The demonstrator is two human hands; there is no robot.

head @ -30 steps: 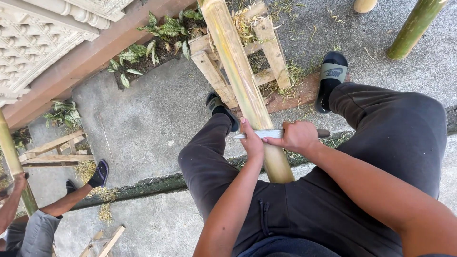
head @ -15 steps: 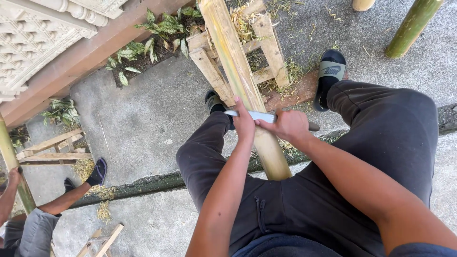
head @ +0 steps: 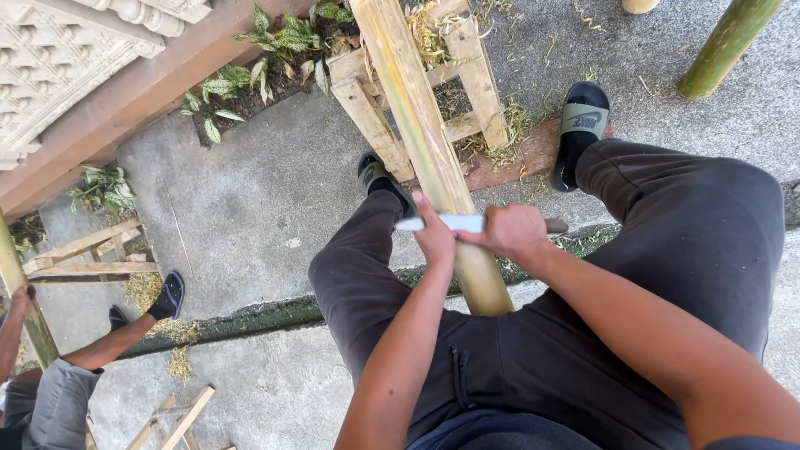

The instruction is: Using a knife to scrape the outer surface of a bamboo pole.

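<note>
Bamboo pole: pale yellow-green bamboo pole slants from between the person's knees up onto a wooden rack at the far side; its near end rests against the lap.
Blade: pale flat blade lies crosswise on the pole, just above where both hands meet.
Left hand: left hand is pressed onto the blade's left end, fingers folded over it and against the pole.
Right hand: right hand is clenched round the dark handle, which pokes out to the right.
Change: over the last second both hands and the blade have travelled a little farther up the pole, away from the body; the stroke looks like a push along the bamboo's skin.
Meaning: judging by the shavings on the rack, the scraping is well under way, with the upper length yet to be reached.
Hidden: blade edge and its contact with the pole are covered by the hands; whether a strip is lifting cannot be told.
Cut off: pole's far end leaves the top edge; a second person at near left shows only a leg, a sandal and part of an arm holding another green pole.
</note>
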